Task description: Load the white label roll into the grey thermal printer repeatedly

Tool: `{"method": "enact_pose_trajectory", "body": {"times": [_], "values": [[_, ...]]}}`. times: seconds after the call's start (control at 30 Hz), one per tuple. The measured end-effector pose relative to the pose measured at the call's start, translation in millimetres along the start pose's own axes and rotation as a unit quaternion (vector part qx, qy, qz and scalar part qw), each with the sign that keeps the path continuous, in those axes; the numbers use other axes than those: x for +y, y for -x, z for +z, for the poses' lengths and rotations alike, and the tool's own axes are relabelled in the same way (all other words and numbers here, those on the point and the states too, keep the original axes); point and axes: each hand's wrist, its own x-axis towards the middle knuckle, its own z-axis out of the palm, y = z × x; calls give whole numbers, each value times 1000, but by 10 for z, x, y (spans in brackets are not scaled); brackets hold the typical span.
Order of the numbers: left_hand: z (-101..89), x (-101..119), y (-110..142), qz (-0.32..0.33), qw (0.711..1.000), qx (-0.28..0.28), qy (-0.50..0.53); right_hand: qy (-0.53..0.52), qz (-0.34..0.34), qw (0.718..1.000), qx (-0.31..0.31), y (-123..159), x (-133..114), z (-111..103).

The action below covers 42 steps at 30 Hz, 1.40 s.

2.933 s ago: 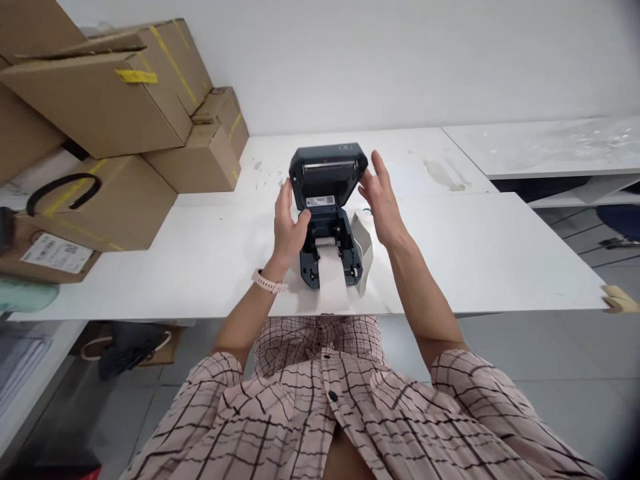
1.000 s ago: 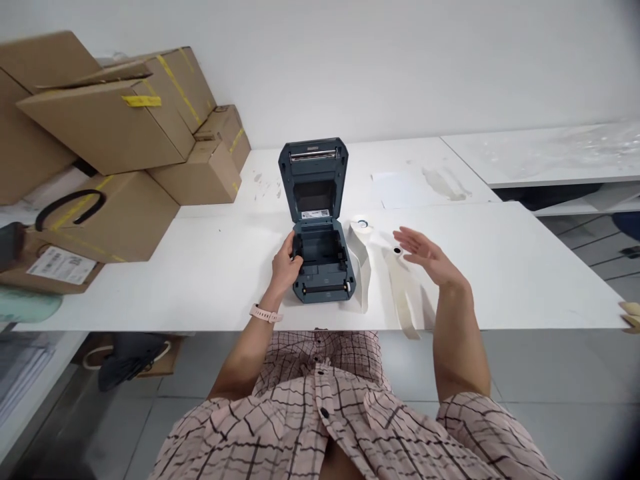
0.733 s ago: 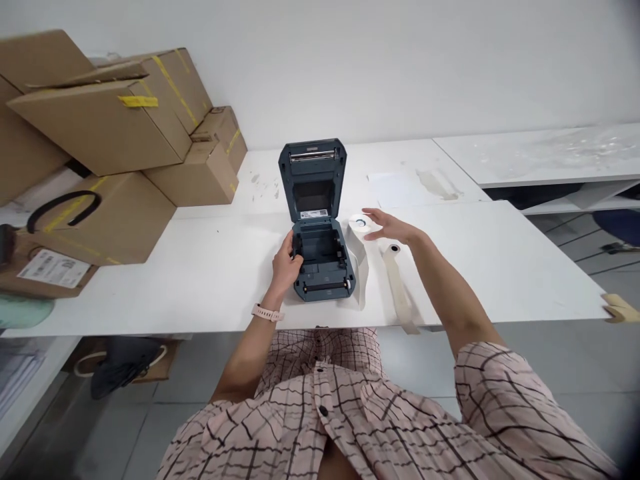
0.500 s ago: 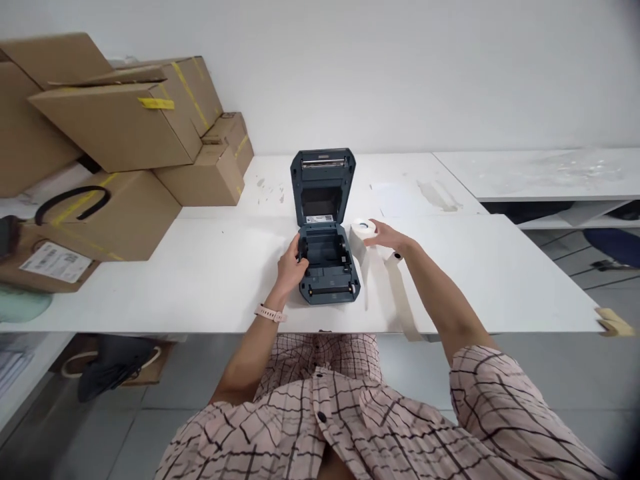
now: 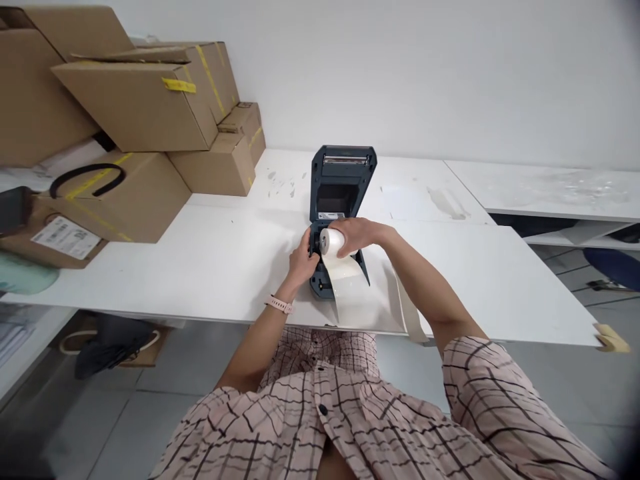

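A dark label printer (image 5: 345, 175) stands on the table with its lid raised. My left hand (image 5: 303, 260) grips the left rim of its body, thumb over the inner edge. My right hand (image 5: 356, 235) is closed round a white label roll (image 5: 329, 243), which lies sideways over the printer's open bay. From the roll a loose white strip (image 5: 350, 287) hangs forward across the printer's front. Most of the bay is hidden by the roll, the strip and my right hand.
Cardboard boxes (image 5: 135, 107) are piled at the left of the white table (image 5: 235, 260). A greyish strip (image 5: 411, 310) droops over the table's front edge beside my right forearm. Yellowish padding (image 5: 612, 339) covers the right front corner. A blue seat (image 5: 614, 268) is at the far right.
My right hand has brought the label roll left, from beside the printer to over its open bay. My left hand stays on the printer's left rim. The view has shifted slightly.
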Motion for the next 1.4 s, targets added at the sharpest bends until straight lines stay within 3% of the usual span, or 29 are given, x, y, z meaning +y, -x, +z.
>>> {"method": "enact_pose_trajectory", "body": {"times": [0.17, 0.27, 0.43, 0.57, 0.67, 0.73, 0.93, 1.03, 1.17, 1.3, 1.37, 1.4], "values": [[9, -32, -11, 5, 1000, 4, 7, 56, 18, 997, -41, -246, -30, 142], [9, -37, -7, 7, 1000, 5, 23, 45, 22, 998, -30, -210, -7, 250], [4, -42, 13, 9, 999, -2, 37, -23, -49, 990, 131, 389, -148, 616], [25, -52, 24, 11, 999, 4, 37, -36, -37, 981, 189, 872, -514, 1127], [53, -95, 11, 23, 999, 16, 40, -24, 3, 972, 232, 953, -724, 1404], [69, -139, -13, 29, 998, 18, 48, -21, 13, 969, 246, 929, -770, 1479], [82, -177, 4, 31, 993, -2, 112, -22, -3, 966, 257, 900, -697, 1463], [85, -98, 217, 17, 981, -31, 191, -34, -8, 966, 258, 894, -689, 1471], [90, -23, 581, -48, 959, -68, 272, -78, -4, 965, 249, 934, -688, 1443], [53, -43, 712, -47, 951, -99, 288, -208, -59, 948, 233, 1065, -566, 1127], [24, -59, 700, -44, 956, -117, 266, -274, -67, 909, 306, 1025, -409, 823], [11, -65, 688, -42, 958, -125, 255, -289, -55, 881, 370, 945, -300, 643]]}}
